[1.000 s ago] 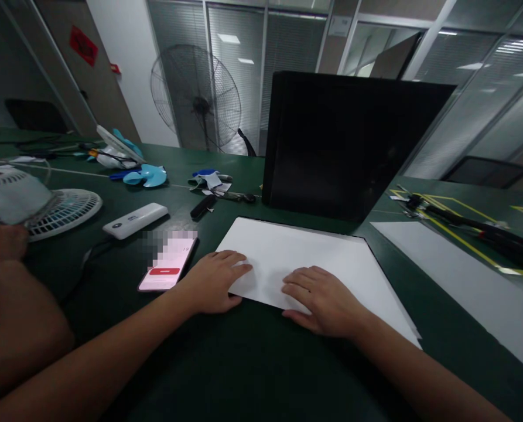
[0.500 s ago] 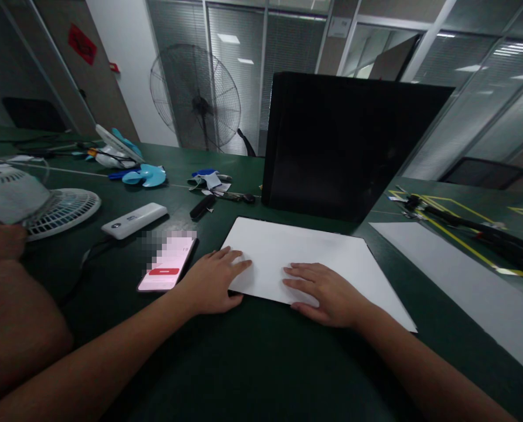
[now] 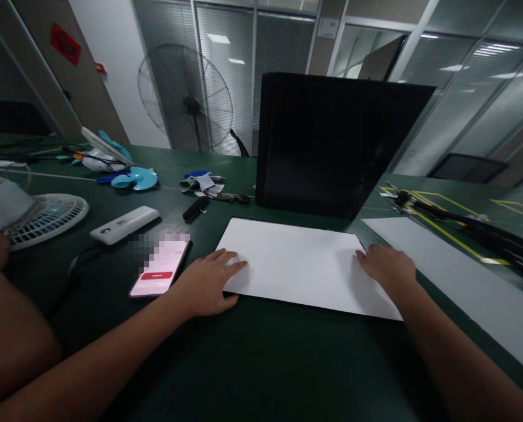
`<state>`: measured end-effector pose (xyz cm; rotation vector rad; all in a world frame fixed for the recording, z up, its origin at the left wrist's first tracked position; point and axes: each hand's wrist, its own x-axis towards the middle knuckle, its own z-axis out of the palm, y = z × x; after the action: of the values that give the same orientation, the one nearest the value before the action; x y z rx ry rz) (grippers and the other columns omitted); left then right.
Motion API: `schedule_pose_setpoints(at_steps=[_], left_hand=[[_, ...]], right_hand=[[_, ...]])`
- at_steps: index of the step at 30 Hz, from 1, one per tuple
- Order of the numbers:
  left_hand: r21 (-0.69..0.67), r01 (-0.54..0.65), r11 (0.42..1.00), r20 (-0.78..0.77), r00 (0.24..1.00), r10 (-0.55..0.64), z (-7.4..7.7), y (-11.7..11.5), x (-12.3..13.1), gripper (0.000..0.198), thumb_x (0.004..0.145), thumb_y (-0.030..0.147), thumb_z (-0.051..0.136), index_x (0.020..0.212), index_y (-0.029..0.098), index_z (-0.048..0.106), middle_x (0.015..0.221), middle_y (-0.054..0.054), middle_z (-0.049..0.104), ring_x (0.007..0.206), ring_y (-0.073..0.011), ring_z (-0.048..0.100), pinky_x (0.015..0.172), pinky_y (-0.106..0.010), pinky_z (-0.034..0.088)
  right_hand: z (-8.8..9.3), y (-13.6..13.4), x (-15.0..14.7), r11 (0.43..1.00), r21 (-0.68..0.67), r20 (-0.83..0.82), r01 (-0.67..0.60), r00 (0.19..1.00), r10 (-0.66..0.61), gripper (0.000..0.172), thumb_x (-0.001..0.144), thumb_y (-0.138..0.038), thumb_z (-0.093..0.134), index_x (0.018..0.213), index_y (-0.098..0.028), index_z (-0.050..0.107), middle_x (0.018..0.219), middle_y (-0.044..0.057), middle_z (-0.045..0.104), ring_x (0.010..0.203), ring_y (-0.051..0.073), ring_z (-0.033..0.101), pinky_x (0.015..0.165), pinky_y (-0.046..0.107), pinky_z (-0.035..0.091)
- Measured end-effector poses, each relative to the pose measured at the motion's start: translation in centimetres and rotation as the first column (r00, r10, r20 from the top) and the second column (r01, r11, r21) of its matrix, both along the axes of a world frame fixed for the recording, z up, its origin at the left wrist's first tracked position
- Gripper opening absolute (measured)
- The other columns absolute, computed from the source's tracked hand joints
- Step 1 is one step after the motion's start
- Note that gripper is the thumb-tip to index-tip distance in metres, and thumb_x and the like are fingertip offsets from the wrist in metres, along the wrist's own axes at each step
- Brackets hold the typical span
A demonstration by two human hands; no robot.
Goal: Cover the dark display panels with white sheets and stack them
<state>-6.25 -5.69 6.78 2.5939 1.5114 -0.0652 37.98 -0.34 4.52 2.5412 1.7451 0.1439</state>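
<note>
In the head view a large white sheet of paper (image 3: 287, 266) lies on a thin dark-edged board on the table, in front of me. My left hand (image 3: 211, 281) rests on its left near corner with fingers spread, the thumb off the near edge. At the sheet's right edge is my right hand (image 3: 386, 266), its fingers bent and closed around that edge; the fingertips are partly hidden. Behind the sheet stands a big black panel (image 3: 331, 146), leaning slightly.
Left of the sheet lie a phone (image 3: 164, 264) with a lit screen, a white power bank (image 3: 125, 225) and a small black object (image 3: 196, 208). Another person's arm (image 3: 10, 328) reaches in beside a white fan grille (image 3: 53, 220). A long white strip (image 3: 458, 287) runs along the right.
My right hand has moved right from the sheet's near middle to its right edge, its fingers now bent. The sheet's near right corner has pulled in. My left hand stays at its corner.
</note>
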Motion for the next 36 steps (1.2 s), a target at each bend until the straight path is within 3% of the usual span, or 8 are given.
schedule_pose_setpoints(at_steps=[5, 9, 14, 20, 26, 29, 31, 36], left_hand=[[0.016, 0.02, 1.0, -0.02, 1.0, -0.019, 0.4, -0.1, 0.3, 0.077, 0.083, 0.052, 0.062, 0.155, 0.036, 0.039, 0.163, -0.005, 0.039, 0.146, -0.0373, 0.04, 0.108, -0.058, 0.046], [0.047, 0.04, 0.998, -0.036, 0.999, -0.039, 0.3, -0.2, 0.3, 0.076, 0.083, 0.051, 0.062, 0.155, 0.034, 0.041, 0.161, -0.007, 0.042, 0.143, -0.0371, 0.044, 0.106, -0.057, 0.048], [0.031, 0.041, 0.999, -0.037, 0.999, -0.04, 0.3, -0.3, 0.3, 0.073, 0.083, 0.05, 0.063, 0.152, 0.034, 0.045, 0.16, -0.007, 0.044, 0.141, -0.0363, 0.047, 0.106, -0.057, 0.048], [0.053, 0.039, 0.998, -0.042, 0.998, -0.036, 0.1, -0.4, 0.3, 0.073, 0.082, 0.048, 0.064, 0.151, 0.035, 0.046, 0.159, -0.007, 0.045, 0.14, -0.0361, 0.049, 0.105, -0.056, 0.049], [0.055, 0.024, 0.998, -0.024, 0.999, -0.023, 0.1, -0.3, 0.2, 0.076, 0.083, 0.05, 0.063, 0.154, 0.036, 0.042, 0.161, -0.007, 0.042, 0.145, -0.0373, 0.041, 0.105, -0.058, 0.048], [0.032, 0.022, 0.999, -0.031, 0.999, -0.021, 0.3, -0.4, 0.2, 0.076, 0.083, 0.05, 0.063, 0.155, 0.036, 0.04, 0.162, -0.006, 0.041, 0.145, -0.0373, 0.04, 0.106, -0.059, 0.047], [0.018, 0.023, 1.0, -0.036, 0.999, -0.022, 0.4, -0.4, 0.2, 0.076, 0.083, 0.051, 0.062, 0.155, 0.037, 0.039, 0.162, -0.006, 0.04, 0.145, -0.0372, 0.04, 0.105, -0.06, 0.046], [0.037, 0.013, 0.999, -0.02, 1.0, -0.012, 0.4, -0.3, 0.3, 0.076, 0.082, 0.052, 0.062, 0.153, 0.033, 0.043, 0.16, -0.007, 0.043, 0.143, -0.0373, 0.043, 0.103, -0.058, 0.049]], right_hand=[[-0.1, 0.9, 3.6, 0.994, 0.105, -0.035, -0.004, 0.999, 0.008, 0.052, 0.098, -0.051, 0.038, 0.127, -0.023, 0.07, 0.118, 0.018, 0.07, 0.104, 0.035, 0.067, 0.085, 0.047, 0.052], [-0.2, 0.1, 8.2, 0.973, 0.219, -0.021, 0.068, 0.998, -0.065, 0.056, 0.098, -0.044, 0.042, 0.141, -0.011, 0.058, 0.132, 0.026, 0.061, 0.122, 0.037, 0.058, 0.09, 0.045, 0.047], [-1.3, -0.7, 11.8, 0.966, 0.212, -0.081, 0.15, 0.987, -0.136, 0.049, 0.095, -0.046, 0.049, 0.111, -0.006, 0.073, 0.103, 0.029, 0.068, 0.089, 0.033, 0.068, 0.067, 0.041, 0.045], [-1.0, -0.8, 11.4, 0.926, 0.302, -0.094, 0.227, 0.974, -0.207, 0.038, 0.093, -0.028, 0.044, 0.106, -0.01, 0.074, 0.089, 0.025, 0.068, 0.077, 0.03, 0.069, 0.061, 0.038, 0.042], [1.8, -1.3, 6.7, 0.814, 0.522, -0.03, 0.254, 0.959, -0.28, 0.048, 0.098, -0.039, 0.038, 0.123, -0.007, 0.063, 0.091, 0.025, 0.068, 0.089, 0.037, 0.069, 0.069, 0.044, 0.046], [3.2, -1.8, 1.8, 0.782, 0.613, 0.056, 0.117, 0.98, -0.19, 0.047, 0.102, -0.04, 0.034, 0.13, -0.01, 0.058, 0.091, 0.021, 0.069, 0.087, 0.033, 0.07, 0.072, 0.042, 0.047], [3.6, -2.5, -1.8, 0.785, 0.603, 0.164, -0.139, 0.985, 0.048, 0.044, 0.103, -0.032, 0.032, 0.135, -0.013, 0.056, 0.098, 0.018, 0.072, 0.086, 0.029, 0.07, 0.072, 0.038, 0.049], [2.2, -4.2, -9.8, 0.581, 0.253, 0.279, -0.773, 0.634, 0.722, 0.056, 0.091, -0.002, 0.036, 0.14, -0.017, 0.057, 0.143, 0.015, 0.059, 0.12, 0.027, 0.064, 0.091, 0.042, 0.055]])
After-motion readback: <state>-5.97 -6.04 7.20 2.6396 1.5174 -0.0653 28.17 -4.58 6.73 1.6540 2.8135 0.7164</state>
